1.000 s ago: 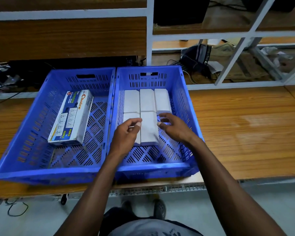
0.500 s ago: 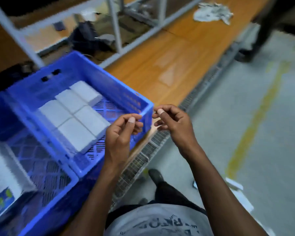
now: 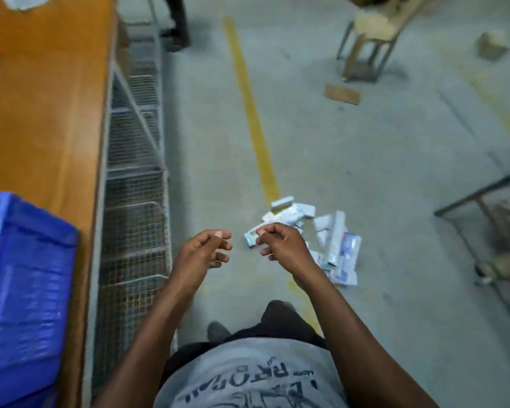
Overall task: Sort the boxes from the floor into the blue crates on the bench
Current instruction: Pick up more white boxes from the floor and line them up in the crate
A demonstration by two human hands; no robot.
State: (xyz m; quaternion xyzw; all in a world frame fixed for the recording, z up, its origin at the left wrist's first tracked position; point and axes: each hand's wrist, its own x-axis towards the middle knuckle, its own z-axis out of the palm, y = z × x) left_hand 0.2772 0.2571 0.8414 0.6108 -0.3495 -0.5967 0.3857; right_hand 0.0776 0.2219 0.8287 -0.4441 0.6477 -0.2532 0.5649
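Observation:
A loose pile of white and blue boxes (image 3: 330, 234) lies on the grey floor beside a yellow line. My left hand (image 3: 202, 253) and my right hand (image 3: 280, 245) hang in front of me above the floor, fingers loosely curled, holding nothing. My right hand partly covers the near edge of the pile. At the left edge, one blurred blue crate (image 3: 21, 293) sits on the wooden bench (image 3: 39, 98); its contents are out of sight.
A wire-mesh frame (image 3: 133, 225) runs along the bench's front. A yellow floor line (image 3: 248, 98) leads away. A wooden stool (image 3: 371, 42) and a cardboard piece (image 3: 342, 94) stand further off. A dark metal frame (image 3: 483, 219) is at the right. Another person's legs (image 3: 177, 22) are at the top.
My view has swung right from the crates to the floor. Both hands left the white boxes in the right crate and now hang empty over the floor near the pile.

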